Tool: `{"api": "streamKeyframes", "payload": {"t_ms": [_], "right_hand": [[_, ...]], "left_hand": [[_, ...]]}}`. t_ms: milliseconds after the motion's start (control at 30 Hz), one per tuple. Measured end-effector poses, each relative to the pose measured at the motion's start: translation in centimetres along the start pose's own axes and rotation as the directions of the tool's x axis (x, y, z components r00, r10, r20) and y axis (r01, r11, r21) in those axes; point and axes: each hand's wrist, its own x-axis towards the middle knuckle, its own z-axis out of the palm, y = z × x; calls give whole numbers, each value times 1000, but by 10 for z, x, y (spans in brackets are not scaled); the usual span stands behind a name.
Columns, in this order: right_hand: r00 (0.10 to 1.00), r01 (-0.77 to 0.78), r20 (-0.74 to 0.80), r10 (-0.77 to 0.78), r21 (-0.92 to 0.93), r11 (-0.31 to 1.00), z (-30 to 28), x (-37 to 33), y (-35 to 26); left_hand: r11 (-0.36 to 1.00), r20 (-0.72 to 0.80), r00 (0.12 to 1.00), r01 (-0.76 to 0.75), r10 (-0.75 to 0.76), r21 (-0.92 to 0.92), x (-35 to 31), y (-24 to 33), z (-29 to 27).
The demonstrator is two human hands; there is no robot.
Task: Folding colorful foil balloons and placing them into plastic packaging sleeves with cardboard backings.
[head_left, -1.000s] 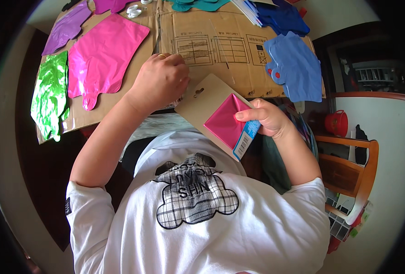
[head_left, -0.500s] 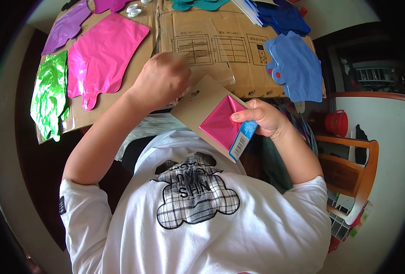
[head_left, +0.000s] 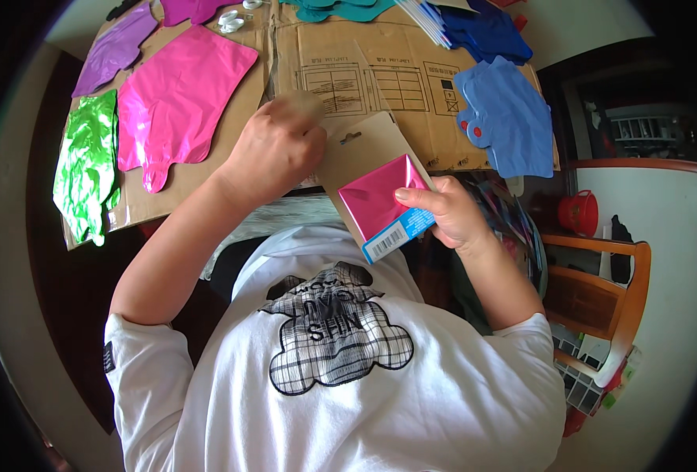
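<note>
My right hand grips a brown cardboard hang card by its right edge, the thumb pressing on a folded, shiny pink foil sheet. Along the card's lower end runs a blue label with a barcode. My left hand is closed, knuckles up, beside the card's upper left corner. Its fingertips are turned away and partly blurred, so what they hold, if anything, cannot be made out. Beyond the hands, a clear plastic film seems to lie on the cardboard sheet.
Flat foil balloons lie at the left: pink, green and purple. At the right are blue balloons, a dark blue stack and white sticks. White ribbon rolls sit far back. A wooden chair stands right.
My right hand has turned the card more upright and shifted it slightly up and left. My left hand has moved down a little, staying closed.
</note>
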Motion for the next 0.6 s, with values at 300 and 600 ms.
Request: {"api": "streamKeyframes", "payload": {"t_ms": [300, 600], "right_hand": [[997, 74, -34, -74, -23, 997, 13, 4, 15], [997, 28, -71, -42, -186, 982, 15, 7, 33]], "left_hand": [[999, 48, 999, -23, 25, -38, -10, 12, -3], [993, 40, 999, -17, 22, -121, -27, 29, -11]]}}
